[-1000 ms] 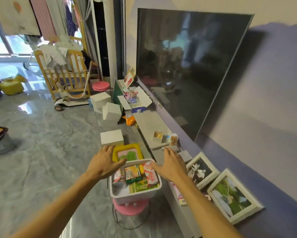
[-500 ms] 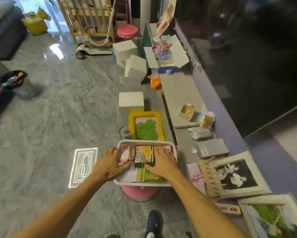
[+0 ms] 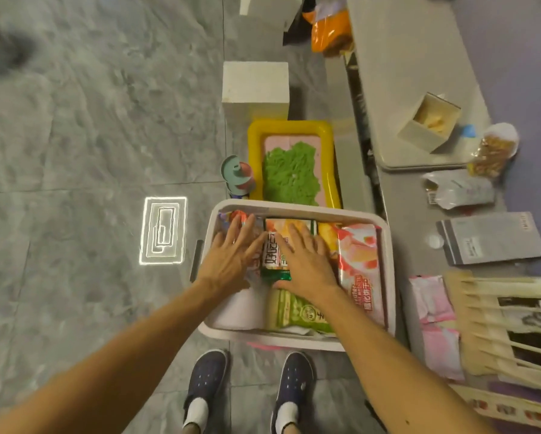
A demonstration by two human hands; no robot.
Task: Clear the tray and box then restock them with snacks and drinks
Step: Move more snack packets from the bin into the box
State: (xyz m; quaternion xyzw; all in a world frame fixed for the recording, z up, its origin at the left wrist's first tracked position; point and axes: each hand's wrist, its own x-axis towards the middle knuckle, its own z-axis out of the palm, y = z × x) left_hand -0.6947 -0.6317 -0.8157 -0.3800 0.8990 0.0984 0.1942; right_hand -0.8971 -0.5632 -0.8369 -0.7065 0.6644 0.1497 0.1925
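A white box (image 3: 389,270) stands in front of my feet, filled with snack packets. My left hand (image 3: 231,258) lies flat on the packets at the box's left side, fingers straight. My right hand (image 3: 306,261) rests flat on an orange and green packet (image 3: 274,245) in the middle. A pink wafer packet (image 3: 361,267) lies along the right side and a light green packet (image 3: 297,314) at the near side. A yellow tray (image 3: 253,142) holding something green sits just beyond the box.
A grey counter (image 3: 397,220) runs along the right with a grey board (image 3: 403,73), a small open carton (image 3: 429,120), a snack bag (image 3: 491,151), a grey pouch (image 3: 491,238) and pink packets (image 3: 438,327). A white cube (image 3: 255,84) stands beyond the tray. Grey tiled floor lies to the left.
The view tilted down from the room to look straight into the box. Both hands moved from the box's rim onto the snack packets inside.
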